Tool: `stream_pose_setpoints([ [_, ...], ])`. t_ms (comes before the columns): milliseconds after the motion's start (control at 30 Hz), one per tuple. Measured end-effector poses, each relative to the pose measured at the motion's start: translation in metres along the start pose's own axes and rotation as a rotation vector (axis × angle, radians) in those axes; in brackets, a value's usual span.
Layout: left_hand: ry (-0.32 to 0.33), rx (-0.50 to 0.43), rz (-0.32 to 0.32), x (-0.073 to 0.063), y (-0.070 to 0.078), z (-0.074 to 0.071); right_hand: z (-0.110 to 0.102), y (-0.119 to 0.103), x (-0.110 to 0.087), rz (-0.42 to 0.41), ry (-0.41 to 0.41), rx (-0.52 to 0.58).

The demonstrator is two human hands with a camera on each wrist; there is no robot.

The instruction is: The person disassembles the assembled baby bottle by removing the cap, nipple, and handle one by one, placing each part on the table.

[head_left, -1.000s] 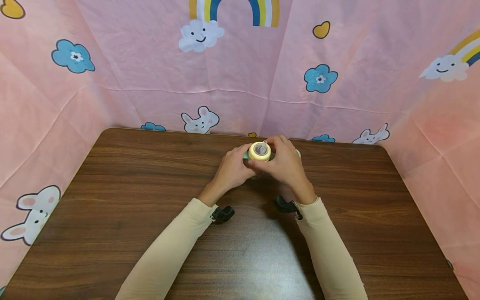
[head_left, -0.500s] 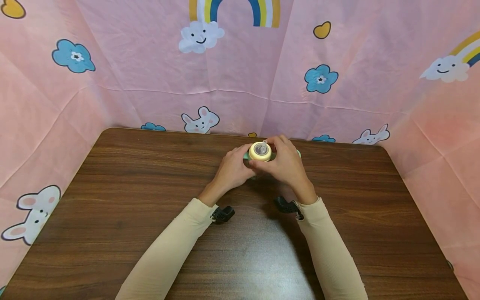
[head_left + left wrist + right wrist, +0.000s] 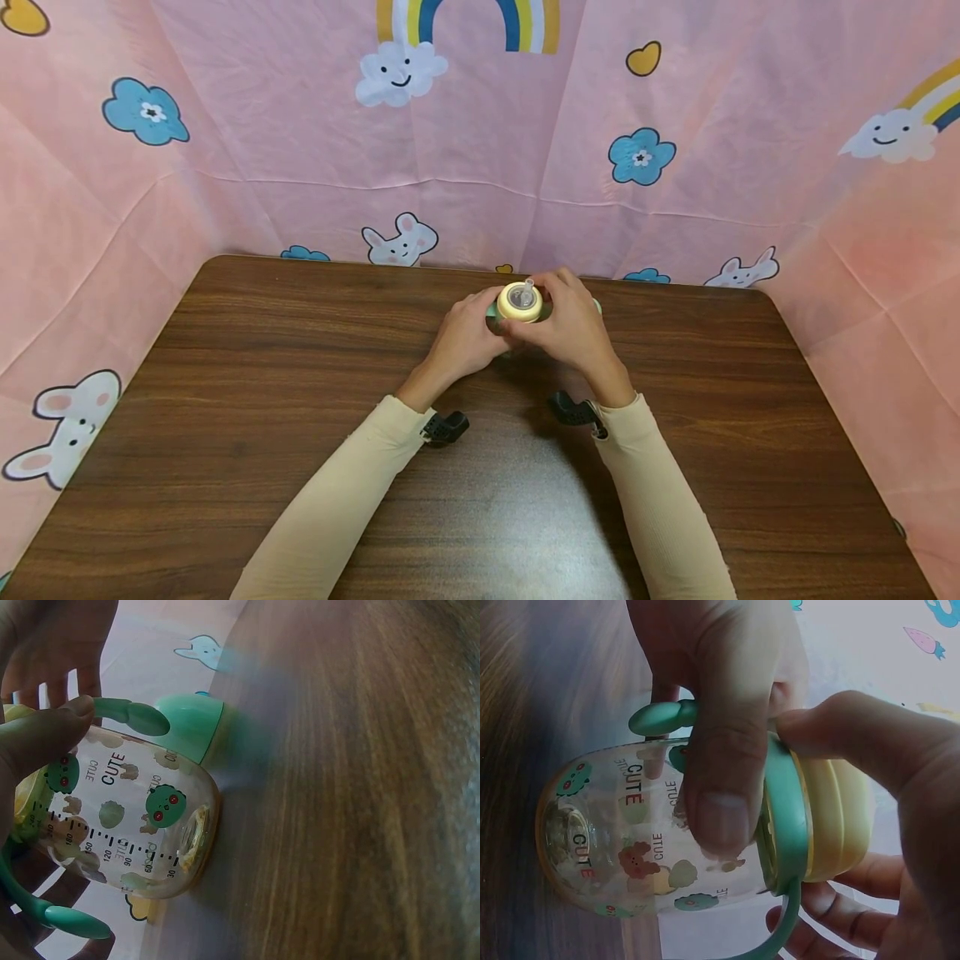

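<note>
A clear baby bottle point(image 3: 127, 817), printed with green faces, the word CUTE and a measuring scale, stands upright at the table's far side, its base right at the tabletop. Two green handles extend from a green ring point(image 3: 789, 817) below its yellow screw collar point(image 3: 519, 312). A clear nipple point(image 3: 528, 293) pokes up from the collar. My left hand point(image 3: 467, 333) grips the bottle body, its thumb point(image 3: 724, 795) laid along the clear wall below the ring. My right hand point(image 3: 573, 321) holds the yellow collar between thumb and fingers; some fingers are hidden behind it.
A green dome-shaped cap point(image 3: 187, 724) sits on the table just beyond the bottle, mostly hidden by my right hand in the head view. The brown wooden table point(image 3: 300, 400) meets a pink printed cloth point(image 3: 480, 133) close behind the bottle.
</note>
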State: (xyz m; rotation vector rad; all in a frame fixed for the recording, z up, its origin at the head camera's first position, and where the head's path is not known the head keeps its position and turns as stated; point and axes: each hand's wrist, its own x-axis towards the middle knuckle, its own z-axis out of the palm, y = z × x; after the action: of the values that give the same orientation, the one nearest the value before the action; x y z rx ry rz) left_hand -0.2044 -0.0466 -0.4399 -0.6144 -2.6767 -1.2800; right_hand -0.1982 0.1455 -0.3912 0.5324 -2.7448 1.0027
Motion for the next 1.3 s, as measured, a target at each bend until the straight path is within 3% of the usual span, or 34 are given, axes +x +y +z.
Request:
stream_pose_setpoints([
  [767,0.012,-0.001,0.014,-0.0005,-0.0027,0.0005,-0.0011,-0.0016,0.0006,0.003,-0.024,0.017],
  [1300,-0.001,0.003,-0.017,-0.0005,0.0006,-0.0003,-0.0069,-0.0034,0.0003,-0.041,-0.053,0.042],
])
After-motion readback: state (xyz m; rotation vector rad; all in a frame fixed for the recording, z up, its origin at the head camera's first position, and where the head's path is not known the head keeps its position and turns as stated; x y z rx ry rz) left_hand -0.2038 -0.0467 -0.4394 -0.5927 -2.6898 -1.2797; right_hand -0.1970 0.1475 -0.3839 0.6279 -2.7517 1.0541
